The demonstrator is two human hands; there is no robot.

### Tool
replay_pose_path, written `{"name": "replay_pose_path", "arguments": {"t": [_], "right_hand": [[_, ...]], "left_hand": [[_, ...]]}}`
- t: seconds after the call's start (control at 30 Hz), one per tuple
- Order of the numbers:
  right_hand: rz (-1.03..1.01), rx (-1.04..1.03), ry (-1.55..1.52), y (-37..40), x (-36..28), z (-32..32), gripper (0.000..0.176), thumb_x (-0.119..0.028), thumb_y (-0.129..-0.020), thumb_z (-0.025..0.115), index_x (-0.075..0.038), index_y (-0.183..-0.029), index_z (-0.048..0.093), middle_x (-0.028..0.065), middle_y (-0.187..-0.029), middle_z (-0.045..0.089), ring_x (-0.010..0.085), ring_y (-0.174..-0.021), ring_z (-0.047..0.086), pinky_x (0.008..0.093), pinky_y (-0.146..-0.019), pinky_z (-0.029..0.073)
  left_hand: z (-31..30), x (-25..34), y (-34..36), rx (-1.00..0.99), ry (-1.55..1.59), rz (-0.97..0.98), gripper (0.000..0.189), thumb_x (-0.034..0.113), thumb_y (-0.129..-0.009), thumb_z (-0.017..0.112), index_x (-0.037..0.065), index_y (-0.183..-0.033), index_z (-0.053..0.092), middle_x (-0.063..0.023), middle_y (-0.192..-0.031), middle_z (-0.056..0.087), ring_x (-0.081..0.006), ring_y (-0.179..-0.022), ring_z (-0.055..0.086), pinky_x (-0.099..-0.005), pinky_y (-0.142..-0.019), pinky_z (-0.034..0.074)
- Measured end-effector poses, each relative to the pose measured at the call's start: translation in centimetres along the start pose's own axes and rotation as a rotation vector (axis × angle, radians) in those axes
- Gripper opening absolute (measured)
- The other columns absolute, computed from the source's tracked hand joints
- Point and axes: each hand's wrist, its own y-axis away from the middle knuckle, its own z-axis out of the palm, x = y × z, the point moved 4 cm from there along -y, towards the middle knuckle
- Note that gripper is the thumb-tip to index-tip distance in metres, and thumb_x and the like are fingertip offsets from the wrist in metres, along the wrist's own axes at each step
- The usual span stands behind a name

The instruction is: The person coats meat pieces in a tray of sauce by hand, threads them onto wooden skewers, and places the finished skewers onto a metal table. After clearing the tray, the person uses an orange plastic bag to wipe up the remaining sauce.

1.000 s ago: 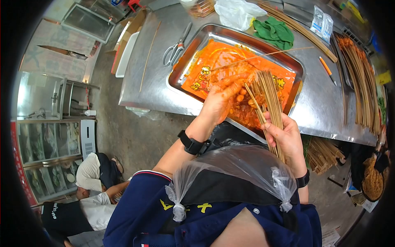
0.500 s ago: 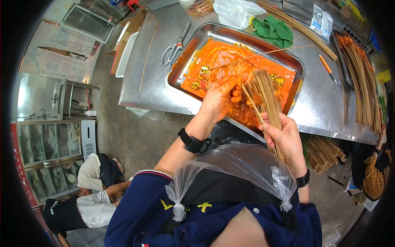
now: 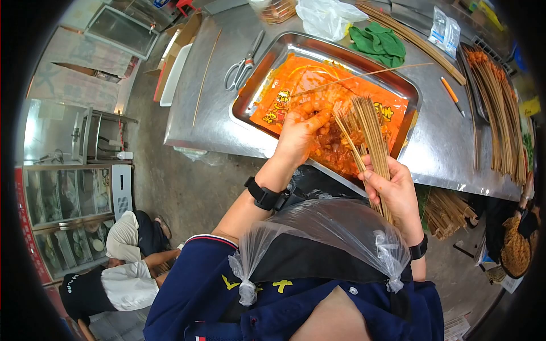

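Note:
My left hand (image 3: 301, 131), its fingers coated in orange sauce, is above the metal tray (image 3: 239, 112). The thumb and fingers are curled together, and whatever is between them is hidden. My right hand (image 3: 392, 184) is closed around a bundle of bamboo skewers (image 3: 372, 131), whose upper ends fan out over the tray. One or two skewers lean away from the bundle toward my left hand. Sauced meat pieces (image 3: 341, 156) lie in the tray's near part, beside an orange printed plastic bag (image 3: 296, 74). A single skewer (image 3: 375, 71) lies across bag and tray rim.
Scissors (image 3: 242, 69) lie left of the tray; a green cloth (image 3: 377, 44) and white plastic bag (image 3: 324, 17) lie behind it. An orange pen (image 3: 452, 95) and filled skewers (image 3: 497, 113) are at right. Two people (image 3: 114, 287) are low at left near a glass-door fridge (image 3: 68, 199).
The orange meat piece that hung at my left fingertips no longer shows there. My left fingers have drawn slightly left and curled differently. My right hand and its skewers have barely moved.

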Motion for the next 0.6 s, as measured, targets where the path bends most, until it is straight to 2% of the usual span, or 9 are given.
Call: {"name": "replay_pose_path", "arguments": {"t": [0.07,0.17,0.27,0.47,0.6], "right_hand": [[0.001,0.004,0.001,0.07,0.03,0.04,0.023,-0.003,-0.081,0.055,0.003,-0.103,0.052,0.0082,-0.077,0.059,0.0048,-0.047,0.047,0.017,-0.039,0.036],[0.005,0.004,-0.015,0.09,0.05,0.13,0.023,-0.003,-0.082,0.054,0.003,-0.103,0.052,0.0084,-0.077,0.059,0.0048,-0.047,0.047,0.0169,-0.039,0.036],[0.018,0.003,-0.014,0.11,0.13,0.11,0.023,-0.003,-0.082,0.054,0.003,-0.104,0.052,0.0084,-0.077,0.059,0.0046,-0.047,0.046,0.0168,-0.039,0.036],[0.015,-0.001,-0.035,0.07,0.17,0.04,0.023,-0.003,-0.083,0.053,0.003,-0.104,0.052,0.008,-0.077,0.059,0.0044,-0.046,0.046,0.017,-0.04,0.036],[0.002,-0.008,-0.048,0.15,0.11,-0.02,0.022,-0.005,-0.083,0.052,0.003,-0.104,0.051,0.0079,-0.077,0.059,0.0043,-0.046,0.045,0.0169,-0.04,0.035]], "left_hand": [[0.74,0.37,0.16,0.002,-0.117,0.111,0.017,0.002,-0.08,0.055,0.0,-0.098,0.056,-0.004,-0.09,0.059,-0.0112,-0.079,0.055,-0.0241,-0.068,0.046],[0.34,0.17,-0.05,-0.049,-0.302,0.202,0.016,0.003,-0.082,0.054,0.0,-0.097,0.056,-0.0036,-0.092,0.059,-0.0114,-0.084,0.055,-0.0247,-0.073,0.046],[0.67,0.6,0.17,-0.078,-0.256,0.176,0.019,0.0,-0.08,0.055,0.0,-0.099,0.055,-0.0056,-0.094,0.06,-0.0135,-0.088,0.056,-0.0257,-0.079,0.045],[0.92,0.48,0.42,-0.045,-0.102,0.16,0.019,-0.001,-0.08,0.055,0.0,-0.099,0.055,-0.0054,-0.091,0.059,-0.0127,-0.082,0.056,-0.024,-0.074,0.046],[0.54,0.37,0.33,-0.041,-0.162,0.22,0.016,0.001,-0.081,0.054,0.001,-0.097,0.055,-0.0045,-0.092,0.059,-0.012,-0.082,0.056,-0.024,-0.07,0.046]]}}
